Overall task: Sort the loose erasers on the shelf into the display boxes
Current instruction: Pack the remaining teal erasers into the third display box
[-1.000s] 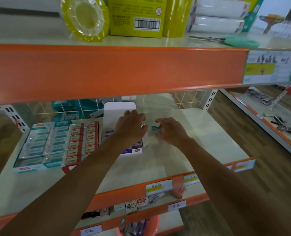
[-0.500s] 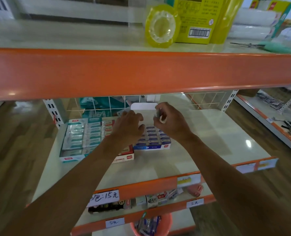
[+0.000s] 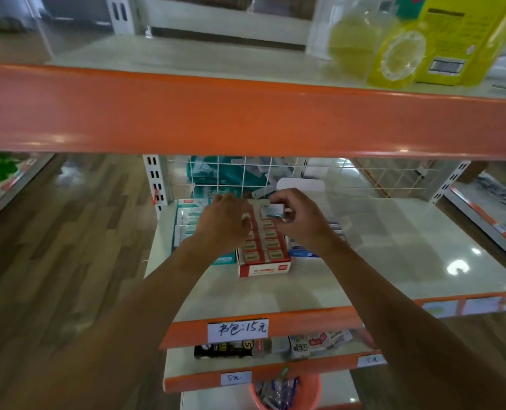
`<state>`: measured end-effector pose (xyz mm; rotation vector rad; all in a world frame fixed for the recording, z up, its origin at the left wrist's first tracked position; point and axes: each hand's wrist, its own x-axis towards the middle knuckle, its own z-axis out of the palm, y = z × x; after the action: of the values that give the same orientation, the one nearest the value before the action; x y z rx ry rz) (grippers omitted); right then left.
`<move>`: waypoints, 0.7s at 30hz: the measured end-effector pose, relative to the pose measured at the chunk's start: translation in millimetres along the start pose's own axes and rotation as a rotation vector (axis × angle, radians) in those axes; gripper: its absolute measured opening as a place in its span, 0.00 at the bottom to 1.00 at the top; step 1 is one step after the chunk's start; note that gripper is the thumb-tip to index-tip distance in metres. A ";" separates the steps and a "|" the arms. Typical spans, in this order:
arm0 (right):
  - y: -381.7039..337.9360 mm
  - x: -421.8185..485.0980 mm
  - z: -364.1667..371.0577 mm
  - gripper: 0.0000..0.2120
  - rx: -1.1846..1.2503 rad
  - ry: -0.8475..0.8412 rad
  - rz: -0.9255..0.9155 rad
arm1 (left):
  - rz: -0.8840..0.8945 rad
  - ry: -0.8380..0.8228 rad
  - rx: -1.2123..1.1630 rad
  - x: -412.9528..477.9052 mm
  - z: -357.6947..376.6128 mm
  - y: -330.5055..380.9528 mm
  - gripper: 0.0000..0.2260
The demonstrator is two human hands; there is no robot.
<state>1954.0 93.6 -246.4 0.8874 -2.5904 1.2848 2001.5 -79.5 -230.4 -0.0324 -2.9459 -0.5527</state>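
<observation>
Holding a small white eraser with a teal band (image 3: 276,210) in our right hand (image 3: 297,221), we are midway through placing one piece. The fingers (image 3: 287,194) of that hand pinch the eraser between thumb and fingertips, lifted just above the back rows of the red cardboard display box (image 3: 265,266). That box sits on the pale glossy shelf (image 3: 393,247) and looks packed with red-labelled pieces. Our left hand (image 3: 225,224) hovers beside it, over the seam between the red box and the teal-and-white display box (image 3: 186,216) to its left. The back of that hand faces us and its fingers curl down out of sight, so we cannot tell whether they grip anything or merely steady a box. A blue-fronted display box (image 3: 305,254) lies on the far side of the red one, mostly hidden behind our right wrist. Judging by the teal band, we think this eraser belongs with the teal box, not the red one beneath it. The next move would then call for carrying it leftwards past our own left hand, finding an open slot, turning the piece to match its neighbours and pressing it in flat. The left hand may need to shift aside to uncover that row.
</observation>
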 end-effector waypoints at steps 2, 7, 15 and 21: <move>-4.9 1.4 10.3 0.16 -0.012 -0.006 0.011 | -0.023 0.002 -0.010 -2.9 -2.3 -11.3 0.12; -17.9 1.9 34.8 0.15 -0.049 -0.054 0.000 | -0.043 0.022 -0.033 -16.6 -9.8 -38.1 0.13; -34.3 2.3 69.6 0.06 0.031 -0.076 0.003 | -0.059 0.095 -0.028 -43.7 -17.1 -80.1 0.13; -48.0 5.8 83.8 0.09 0.071 -0.165 0.080 | -0.132 0.082 -0.058 -57.6 -17.4 -100.8 0.13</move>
<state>1988.0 4.9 -264.3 0.9484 -2.7478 1.3876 2056.1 -179.5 -258.9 0.1752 -2.8658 -0.6418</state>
